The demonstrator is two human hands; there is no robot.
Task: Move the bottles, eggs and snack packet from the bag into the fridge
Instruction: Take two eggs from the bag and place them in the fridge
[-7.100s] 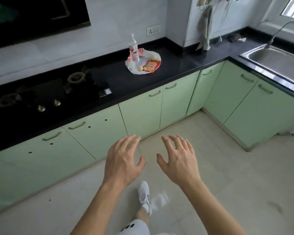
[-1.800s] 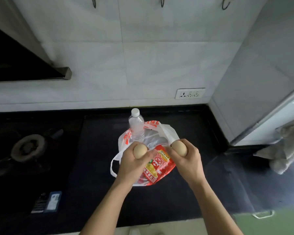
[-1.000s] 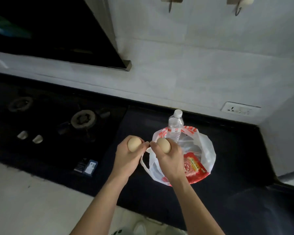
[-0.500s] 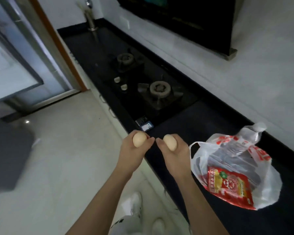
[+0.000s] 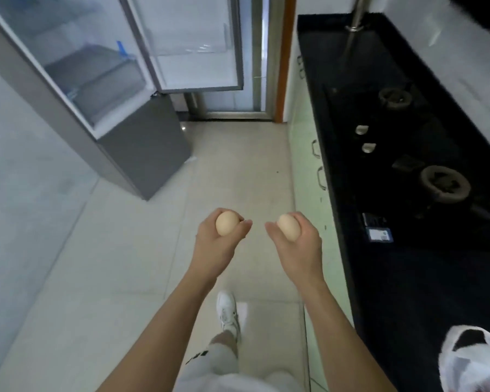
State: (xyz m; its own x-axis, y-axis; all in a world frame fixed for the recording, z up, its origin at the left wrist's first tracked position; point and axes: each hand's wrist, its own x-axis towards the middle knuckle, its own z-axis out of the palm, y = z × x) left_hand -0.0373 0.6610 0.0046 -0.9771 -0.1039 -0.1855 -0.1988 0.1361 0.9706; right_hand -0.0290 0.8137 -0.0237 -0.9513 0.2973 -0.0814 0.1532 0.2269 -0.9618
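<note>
- Head view, risk: could crack a shell by squeezing too hard, or drop one onto the tile floor (image 5: 238, 171) mid-stride; might clip the open fridge (image 5: 147, 142) door.
- Head view, pose: left hand (image 5: 218, 244) curled round left egg (image 5: 227, 222); right hand (image 5: 297, 247) curled round right egg (image 5: 288, 227); forearms forward, hands apart; fridge ahead-left, shelves seemingly bare though blurred; bag (image 5: 464, 360) on counter (image 5: 408, 278), lower right.

left egg (image 5: 227, 222): pale tan, plain shell
right egg (image 5: 288, 227): same pale tan as your left one
bag (image 5: 458, 372): white, half see-through, dark patch near top
counter (image 5: 408, 292): glossy black
cabinets (image 5: 304, 131): pale green, silver handles
fridge (image 5: 147, 142): grey body, white inside
floor (image 5: 142, 250): cream tiles, thin darker grout lines
your shoe (image 5: 226, 305): white
your shorts (image 5: 221, 360): white, small black marks
door frame (image 5: 285, 58): orange-brown
</note>
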